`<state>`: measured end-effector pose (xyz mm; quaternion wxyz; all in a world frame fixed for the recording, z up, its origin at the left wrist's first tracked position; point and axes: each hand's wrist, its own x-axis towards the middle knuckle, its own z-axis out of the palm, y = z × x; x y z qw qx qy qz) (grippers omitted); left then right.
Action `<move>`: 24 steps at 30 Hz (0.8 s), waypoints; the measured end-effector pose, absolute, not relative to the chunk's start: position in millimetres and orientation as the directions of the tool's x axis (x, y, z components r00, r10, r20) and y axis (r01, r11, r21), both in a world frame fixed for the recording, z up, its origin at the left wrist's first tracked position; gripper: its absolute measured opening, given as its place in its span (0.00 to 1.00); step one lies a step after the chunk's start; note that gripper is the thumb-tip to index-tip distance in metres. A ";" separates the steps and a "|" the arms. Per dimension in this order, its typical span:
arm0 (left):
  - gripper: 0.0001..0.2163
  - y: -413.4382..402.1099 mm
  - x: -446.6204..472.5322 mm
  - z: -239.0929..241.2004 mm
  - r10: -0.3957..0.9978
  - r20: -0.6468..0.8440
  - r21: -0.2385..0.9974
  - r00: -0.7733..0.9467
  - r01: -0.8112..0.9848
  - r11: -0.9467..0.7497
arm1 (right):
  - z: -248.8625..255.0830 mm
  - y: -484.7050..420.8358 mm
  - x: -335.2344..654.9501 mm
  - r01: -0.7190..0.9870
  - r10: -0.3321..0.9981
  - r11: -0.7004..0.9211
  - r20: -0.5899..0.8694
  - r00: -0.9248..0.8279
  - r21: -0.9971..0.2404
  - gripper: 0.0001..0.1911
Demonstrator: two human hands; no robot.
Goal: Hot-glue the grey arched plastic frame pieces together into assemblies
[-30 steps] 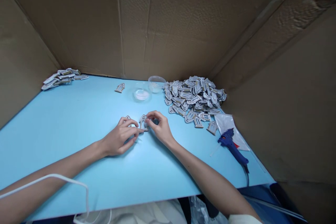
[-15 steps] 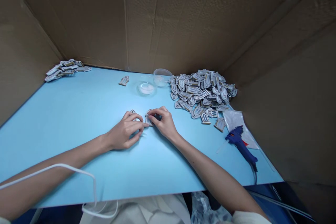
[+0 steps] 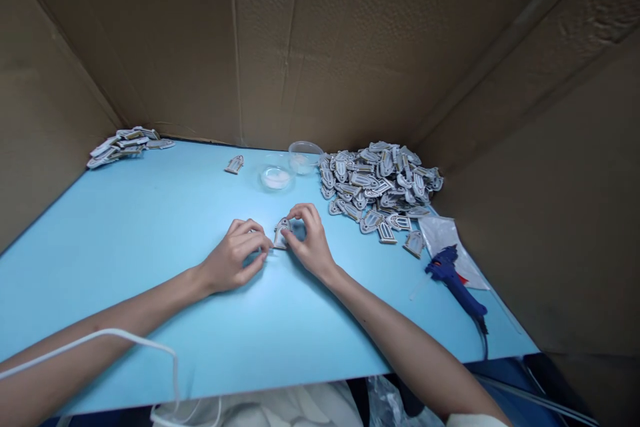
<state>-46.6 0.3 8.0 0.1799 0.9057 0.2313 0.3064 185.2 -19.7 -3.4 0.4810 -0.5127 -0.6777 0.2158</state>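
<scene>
Both hands rest on the light blue table [image 3: 150,227] near its middle. My right hand [image 3: 310,243] pinches a small grey arch-shaped piece [image 3: 281,233], fingers curled round its right side. My left hand [image 3: 235,260] lies curled just left of the piece, its fingertips touching the piece's left edge; anything under its fingers is hidden. A large heap of like grey pieces [image 3: 380,180] sits to the right at the back.
A smaller pile of pieces [image 3: 127,145] lies at the back left, one single piece [image 3: 234,164] near the back. Two clear small dishes [image 3: 276,177] [image 3: 305,156] stand beside the heap. A blue glue gun [image 3: 453,280] lies at right on a plastic bag. Cardboard walls surround the table. A white cord [image 3: 125,340] crosses my left forearm.
The hands stay together on the small piece; my left fingers have curled in over the spot where a second piece showed. The view shifted slightly.
</scene>
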 end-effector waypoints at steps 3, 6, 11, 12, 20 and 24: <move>0.08 3.9 -46.3 5.0 0.651 0.494 0.550 0.577 0.372 -0.748 | 1.5 -25.9 181.8 0.356 0.896 0.444 0.415 -0.160 -0.822 0.12; 0.06 6.7 -46.9 1.8 0.672 0.527 0.613 0.521 0.315 -0.725 | 2.1 -31.3 175.2 0.332 0.860 0.504 0.426 -0.281 -0.798 0.19; 0.13 9.0 -50.8 2.1 0.700 0.569 0.591 0.432 0.377 -0.713 | -0.3 -28.3 179.5 0.367 0.910 0.415 0.388 -0.147 -0.833 0.16; 0.14 9.4 -51.5 2.5 0.707 0.564 0.567 0.427 0.423 -0.707 | -0.7 -25.9 183.5 0.352 0.932 0.360 0.352 -0.090 -0.864 0.14; 0.17 10.2 -49.2 -4.8 0.741 0.424 0.435 0.520 0.600 -0.671 | -0.4 -14.6 202.2 0.109 0.975 0.186 0.198 0.105 -0.976 0.14; 0.15 12.2 -48.7 -6.9 0.689 0.435 0.502 0.579 0.479 -0.720 | 2.5 -20.0 200.7 0.134 0.985 0.139 0.151 0.081 -0.981 0.14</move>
